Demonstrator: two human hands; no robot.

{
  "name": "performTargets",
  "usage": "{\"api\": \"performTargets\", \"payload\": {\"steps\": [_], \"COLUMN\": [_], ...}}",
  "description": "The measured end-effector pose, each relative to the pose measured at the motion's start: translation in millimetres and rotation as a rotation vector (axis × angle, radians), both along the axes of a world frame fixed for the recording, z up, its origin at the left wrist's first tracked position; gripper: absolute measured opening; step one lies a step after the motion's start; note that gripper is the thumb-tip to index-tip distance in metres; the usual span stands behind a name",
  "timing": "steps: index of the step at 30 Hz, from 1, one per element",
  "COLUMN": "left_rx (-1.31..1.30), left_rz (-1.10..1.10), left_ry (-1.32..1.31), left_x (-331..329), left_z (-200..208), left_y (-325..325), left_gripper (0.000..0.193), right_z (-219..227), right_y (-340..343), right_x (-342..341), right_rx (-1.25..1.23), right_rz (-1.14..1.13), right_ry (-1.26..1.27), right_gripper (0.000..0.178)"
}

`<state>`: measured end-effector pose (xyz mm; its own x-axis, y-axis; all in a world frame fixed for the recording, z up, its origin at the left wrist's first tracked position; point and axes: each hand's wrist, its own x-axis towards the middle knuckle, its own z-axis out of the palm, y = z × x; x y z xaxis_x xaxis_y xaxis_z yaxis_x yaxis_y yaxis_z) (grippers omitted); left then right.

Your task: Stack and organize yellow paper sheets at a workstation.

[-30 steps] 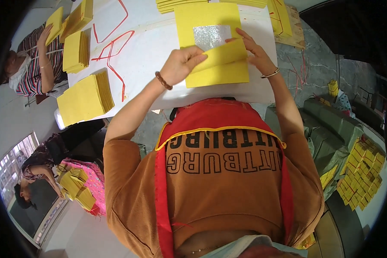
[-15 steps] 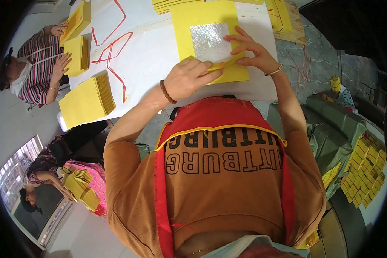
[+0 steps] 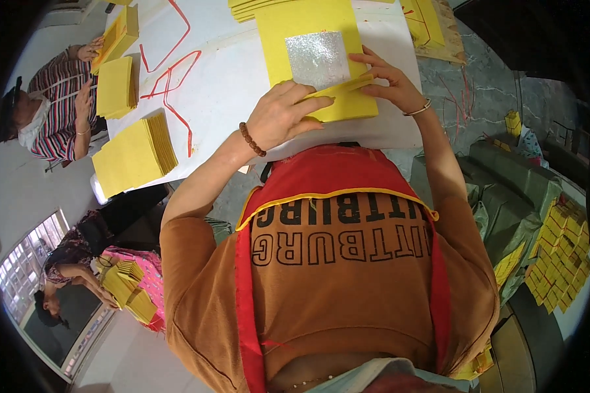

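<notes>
- Left hand: lies over the left part of a folded yellow flap, forefinger stretched along it, thumb lower down and apart from the forefinger; whether the paper is pinched cannot be told.
- Right hand: at the flap's right end, upper fingers spread apart over the right side of the sheet; thumb grip partly hidden, cannot be told.
- Yellow sheet: flat on the near edge of the table, in front of the person, under both hands.
- Folded yellow flap: narrow, slanting between the hands, across the lower part of the sheet.
- Silver square: shiny, on the sheet, just above the flap.
- White table: bears the work.
- Red strips: bent, lying on the table left of the sheet.
- Near yellow stack: at the table's left corner.
- Second yellow stack: just beyond it.
- Far yellow stack: beyond the sheet, partly cut off by the upper edge.
- Yellow bundle: red-tied, on a wooden board, right of the table.
- Co-worker in striped top: seated at the table's left side.
- Beaded bracelet: brown, left wrist.
- Red apron: yellow-edged, worn by the person.
</notes>
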<state>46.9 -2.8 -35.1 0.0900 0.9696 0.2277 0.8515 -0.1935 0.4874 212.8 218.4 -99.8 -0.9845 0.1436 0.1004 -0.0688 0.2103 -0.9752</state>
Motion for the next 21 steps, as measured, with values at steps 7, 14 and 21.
{"api": "performTargets", "payload": {"steps": [7,14,21], "left_rx": [0.089,0.025,0.112], "left_rz": [-0.023,0.155,-0.069], "left_ry": [-0.014,-0.144,0.174], "left_x": [-4.2,-3.2,-1.3], "left_z": [2.2,2.5,-2.0], "left_y": [3.5,1.9,4.1], "left_gripper": [0.023,0.018,0.035], "right_z": [-5.2,6.9,3.6], "right_y": [7.3,-4.5,-5.9], "right_x": [0.8,2.5,0.4], "right_rx": [-0.076,0.035,0.079], "right_rz": [0.011,-0.061,-0.066], "right_ry": [0.011,-0.010,0.006], "right_gripper": [0.022,0.030,0.021]}}
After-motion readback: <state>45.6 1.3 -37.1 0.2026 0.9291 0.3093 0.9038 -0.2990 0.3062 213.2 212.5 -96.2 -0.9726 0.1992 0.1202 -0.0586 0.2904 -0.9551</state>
